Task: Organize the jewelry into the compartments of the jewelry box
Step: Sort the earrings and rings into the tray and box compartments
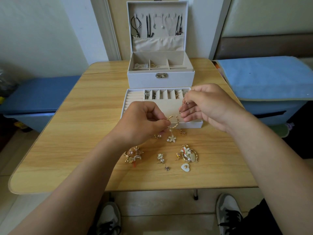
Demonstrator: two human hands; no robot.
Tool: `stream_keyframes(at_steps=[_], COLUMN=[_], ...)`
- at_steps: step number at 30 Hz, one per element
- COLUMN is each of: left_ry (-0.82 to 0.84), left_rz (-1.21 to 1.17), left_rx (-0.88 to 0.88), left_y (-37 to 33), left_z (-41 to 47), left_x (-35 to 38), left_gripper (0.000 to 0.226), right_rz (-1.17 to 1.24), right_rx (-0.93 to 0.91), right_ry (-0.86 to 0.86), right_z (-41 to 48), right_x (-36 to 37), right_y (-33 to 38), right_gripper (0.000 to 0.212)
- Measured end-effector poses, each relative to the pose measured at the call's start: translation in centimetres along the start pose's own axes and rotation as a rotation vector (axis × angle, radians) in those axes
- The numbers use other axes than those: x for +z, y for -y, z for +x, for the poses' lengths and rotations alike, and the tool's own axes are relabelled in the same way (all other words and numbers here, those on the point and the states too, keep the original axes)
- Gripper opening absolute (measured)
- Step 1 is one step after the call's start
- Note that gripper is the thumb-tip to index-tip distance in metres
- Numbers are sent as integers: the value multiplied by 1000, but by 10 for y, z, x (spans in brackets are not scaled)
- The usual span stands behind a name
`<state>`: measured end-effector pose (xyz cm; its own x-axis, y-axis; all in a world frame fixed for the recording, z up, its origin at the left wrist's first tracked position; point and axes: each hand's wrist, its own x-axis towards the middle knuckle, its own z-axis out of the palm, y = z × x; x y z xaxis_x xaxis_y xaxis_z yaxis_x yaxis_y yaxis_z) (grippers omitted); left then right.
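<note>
A white jewelry box (144,79) stands open at the table's far side, necklaces hanging in its lid. Its removable tray (130,97) lies in front, with several small slots holding earrings. My left hand (141,123) pinches a twisted gold hoop earring (174,122) just above the tray's near edge. To its right, my right hand (208,106) pinches a thin rose-gold chain earring (183,104) over the tray. Loose pieces lie on the table: a flower drop earring (171,138), a gold cluster (133,156), pearl studs (160,158), a tangled pile (188,153) and a heart piece (185,167).
The wooden table (84,133) has rounded corners and bare wood to the left and right of the jewelry. Blue benches (264,78) flank it on both sides. My shoes (227,211) show below the near edge.
</note>
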<state>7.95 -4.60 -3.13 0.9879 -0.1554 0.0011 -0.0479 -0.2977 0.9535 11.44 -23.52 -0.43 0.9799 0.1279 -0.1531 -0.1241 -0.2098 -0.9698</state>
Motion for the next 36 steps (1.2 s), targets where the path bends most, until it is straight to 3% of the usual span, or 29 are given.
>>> stream_keyframes(at_steps=[15, 26, 36], left_ry=[59, -121, -182], left_rz=[376, 305, 279], left_rx=[86, 169, 84], left_y=[5, 0, 5], left_z=[0, 27, 59], left_x=[1, -7, -6], left_gripper=[12, 9, 8], right_rz=[75, 81, 91], right_rx=[-37, -52, -52], right_ry=[-19, -71, -176], right_z=[-1, 16, 53], right_x=[1, -5, -5], right_y=[4, 6, 4], right_gripper=[14, 10, 9])
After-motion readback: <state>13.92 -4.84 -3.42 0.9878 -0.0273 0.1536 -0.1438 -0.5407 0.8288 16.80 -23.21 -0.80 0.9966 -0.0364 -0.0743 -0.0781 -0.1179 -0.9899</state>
